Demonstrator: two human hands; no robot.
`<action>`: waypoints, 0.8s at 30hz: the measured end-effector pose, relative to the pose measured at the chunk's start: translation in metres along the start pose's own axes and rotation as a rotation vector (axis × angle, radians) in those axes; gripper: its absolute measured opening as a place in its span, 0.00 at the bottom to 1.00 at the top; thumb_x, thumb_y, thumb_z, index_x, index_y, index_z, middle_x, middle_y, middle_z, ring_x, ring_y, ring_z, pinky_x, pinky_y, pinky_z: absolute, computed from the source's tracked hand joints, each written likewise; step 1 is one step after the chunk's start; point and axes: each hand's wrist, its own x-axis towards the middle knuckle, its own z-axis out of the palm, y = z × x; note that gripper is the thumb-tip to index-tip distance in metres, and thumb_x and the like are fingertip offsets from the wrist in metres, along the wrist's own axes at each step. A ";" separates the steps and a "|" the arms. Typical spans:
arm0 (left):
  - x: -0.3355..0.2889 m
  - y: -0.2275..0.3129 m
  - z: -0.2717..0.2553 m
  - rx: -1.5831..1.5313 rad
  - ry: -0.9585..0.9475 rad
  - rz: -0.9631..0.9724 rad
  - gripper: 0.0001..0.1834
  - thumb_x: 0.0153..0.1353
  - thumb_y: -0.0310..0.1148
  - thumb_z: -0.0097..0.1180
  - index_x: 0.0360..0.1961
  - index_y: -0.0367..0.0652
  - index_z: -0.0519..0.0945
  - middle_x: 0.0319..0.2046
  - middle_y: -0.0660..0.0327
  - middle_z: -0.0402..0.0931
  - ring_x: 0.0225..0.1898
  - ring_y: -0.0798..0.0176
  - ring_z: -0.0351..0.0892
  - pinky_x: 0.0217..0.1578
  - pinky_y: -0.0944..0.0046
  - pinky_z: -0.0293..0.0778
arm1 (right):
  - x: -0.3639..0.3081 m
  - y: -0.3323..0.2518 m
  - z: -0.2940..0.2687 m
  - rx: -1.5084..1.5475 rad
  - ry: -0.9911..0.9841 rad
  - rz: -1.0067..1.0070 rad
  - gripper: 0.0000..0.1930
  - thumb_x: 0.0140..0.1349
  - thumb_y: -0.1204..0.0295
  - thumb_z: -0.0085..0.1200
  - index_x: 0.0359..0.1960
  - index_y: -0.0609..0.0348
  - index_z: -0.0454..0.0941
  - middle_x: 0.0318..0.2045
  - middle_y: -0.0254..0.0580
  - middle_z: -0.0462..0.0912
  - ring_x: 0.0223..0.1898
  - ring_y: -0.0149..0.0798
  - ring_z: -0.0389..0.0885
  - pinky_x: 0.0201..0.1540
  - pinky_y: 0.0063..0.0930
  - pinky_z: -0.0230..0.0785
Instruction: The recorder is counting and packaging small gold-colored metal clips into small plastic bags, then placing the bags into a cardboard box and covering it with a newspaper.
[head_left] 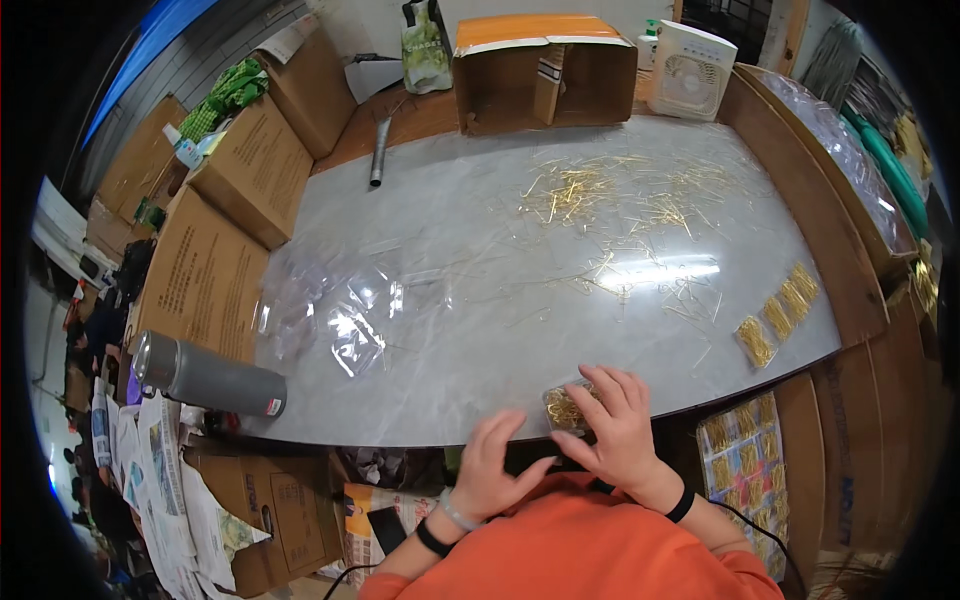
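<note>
A small clear plastic pack (pixel 562 408) filled with gold wire hooks lies near the table's front edge. My right hand (pixel 615 425) is over its right side, thumb at the near edge and fingers curved across it, partly hiding it. To the left of the pack, my left hand (pixel 490 468) is open, thumb and fingers apart, holding nothing. Loose gold wire hooks (pixel 572 196) are scattered over the far right of the table. Several filled packs (pixel 778 318) form a row at the right edge. Empty clear plastic packs (pixel 350 320) are heaped on the left.
A grey bottle (pixel 215 378) lies at the near left corner. Cardboard boxes (pixel 200 275) line the left side. At the back are an open carton (pixel 545 85), a white fan (pixel 692 72) and a metal tube (pixel 380 150). More filled packs (pixel 742 460) sit below the table's right edge.
</note>
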 end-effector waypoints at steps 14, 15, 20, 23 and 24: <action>-0.208 -0.044 -0.073 0.173 -0.904 -1.077 0.11 0.61 0.37 0.59 0.39 0.41 0.82 0.34 0.51 0.82 0.37 0.42 0.83 0.38 0.50 0.78 | 0.008 0.015 -0.001 -0.087 -0.001 0.043 0.34 0.45 0.60 0.69 0.57 0.52 0.76 0.61 0.48 0.72 0.57 0.57 0.70 0.59 0.51 0.61; -0.207 -0.047 -0.067 0.170 -0.839 -1.073 0.11 0.61 0.37 0.59 0.39 0.41 0.82 0.34 0.51 0.82 0.37 0.42 0.83 0.38 0.50 0.78 | 0.009 0.020 -0.005 -0.130 -0.003 0.044 0.34 0.45 0.60 0.68 0.57 0.52 0.77 0.61 0.48 0.73 0.57 0.56 0.70 0.59 0.50 0.61; -0.200 -0.061 -0.049 0.154 -0.751 -1.037 0.11 0.62 0.37 0.58 0.39 0.41 0.82 0.33 0.51 0.82 0.37 0.43 0.83 0.37 0.50 0.78 | 0.000 0.036 0.004 -0.136 -0.011 0.050 0.32 0.47 0.59 0.67 0.56 0.53 0.76 0.60 0.49 0.72 0.57 0.55 0.69 0.59 0.51 0.61; -0.200 -0.062 -0.049 0.159 -0.739 -1.032 0.11 0.62 0.36 0.58 0.39 0.41 0.82 0.33 0.51 0.82 0.37 0.43 0.83 0.37 0.50 0.78 | -0.001 0.035 0.008 -0.095 0.054 0.075 0.33 0.48 0.59 0.67 0.58 0.54 0.74 0.60 0.51 0.71 0.57 0.55 0.69 0.59 0.52 0.61; -0.203 -0.061 -0.048 0.161 -0.733 -1.035 0.11 0.62 0.36 0.58 0.39 0.41 0.81 0.33 0.51 0.82 0.37 0.43 0.83 0.37 0.50 0.78 | -0.001 0.035 0.008 -0.052 0.080 0.083 0.33 0.48 0.59 0.67 0.58 0.54 0.73 0.60 0.52 0.70 0.57 0.55 0.69 0.59 0.52 0.61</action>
